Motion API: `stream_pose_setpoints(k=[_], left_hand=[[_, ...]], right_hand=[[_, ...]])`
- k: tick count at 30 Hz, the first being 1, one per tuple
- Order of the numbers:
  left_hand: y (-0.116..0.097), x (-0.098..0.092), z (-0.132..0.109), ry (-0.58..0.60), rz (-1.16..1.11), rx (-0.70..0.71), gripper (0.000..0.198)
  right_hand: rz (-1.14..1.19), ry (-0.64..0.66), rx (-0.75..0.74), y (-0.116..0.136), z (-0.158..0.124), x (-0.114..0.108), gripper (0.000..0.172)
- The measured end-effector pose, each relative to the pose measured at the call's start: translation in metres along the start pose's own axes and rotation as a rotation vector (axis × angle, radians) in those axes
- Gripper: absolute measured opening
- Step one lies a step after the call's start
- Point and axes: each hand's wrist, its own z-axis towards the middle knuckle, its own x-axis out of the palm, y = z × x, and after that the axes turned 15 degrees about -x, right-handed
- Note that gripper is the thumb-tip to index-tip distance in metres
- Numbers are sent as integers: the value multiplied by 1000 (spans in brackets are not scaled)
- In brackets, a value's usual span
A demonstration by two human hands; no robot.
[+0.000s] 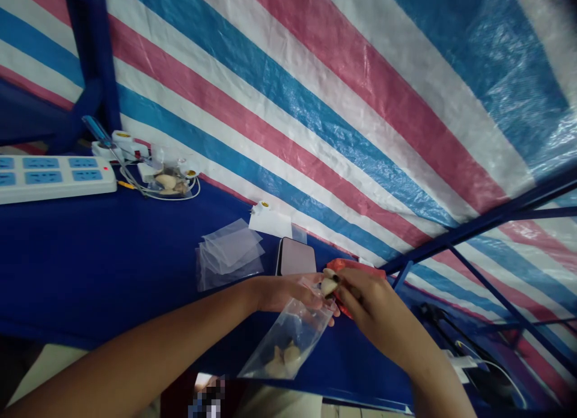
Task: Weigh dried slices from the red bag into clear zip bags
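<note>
My left hand (293,293) is closed on the mouth of a clear plastic bag (300,325), which hangs down toward the table's front edge. Inside the bag's lower end lie a few pale tan, rounded pieces (288,355), too unclear to name. My right hand (372,291) pinches similar pale pieces with dark parts (330,284) right at the bag's opening, beside my left fingers. Behind the right hand is a red plastic bag (345,264), partly covered by it. A flat box-like object with a pale top (298,257) sits just beyond my left hand.
Clear flat bags (232,249) are piled left of the box on the blue table (112,255). A white power strip (58,177), cables and another bag of tan pieces (167,182) lie at the back left. Striped sheeting (270,117) hangs behind; blue metal bars (487,219) stand right.
</note>
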Motion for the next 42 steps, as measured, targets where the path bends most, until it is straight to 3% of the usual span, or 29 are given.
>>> stream_pose_setpoints(k=[3,5,8,11,15,17,19,22,24,26,28,30,32,33,35,39,42], left_hand=[[0,0,2,42,71,24,67],[3,-2,3,51,94,25,68],[6,-4,0,41,75,3,75],[-10,-2,-9,0,101,6,81],[-67,8,-12,-242,387,174,79],[-94,8,2,-350,676,237,86],[-104,2,22,-448,983,246,96],[-87,-12,47,-487,1351,124,107],[-71,-19,48,-518,1465,1,112],[-64,-21,35,-571,1413,0,106],[-68,-23,13,-672,1248,128,81],[-76,-33,-11,-932,1045,359,52],[-77,-48,-32,-1304,875,580,36],[-74,-57,-40,-1452,841,627,32],[-62,-71,-53,-1613,909,603,28],[-40,-78,-59,-1600,1194,440,26],[-37,-74,-57,-1573,1287,354,25]], right_hand=[[63,134,-34,11,3,-9,23],[110,142,-54,16,3,-14,24],[159,16,-9,10,-4,-15,20],[228,-214,116,-14,-22,-5,21],[373,-508,285,-53,-56,36,34],[386,-597,356,-66,-70,69,36],[289,-688,404,-75,-79,105,29],[90,-743,440,-84,-84,154,26],[35,-748,466,-88,-84,175,27],[16,-766,498,-93,-84,186,27],[7,-792,521,-99,-84,188,26],[11,-809,524,-105,-84,187,26],[19,-817,521,-110,-84,186,26],[20,-821,522,-112,-83,186,26],[12,-847,536,-114,-84,187,26],[48,-895,572,-110,-87,190,23],[153,-906,633,-105,-88,190,26]])
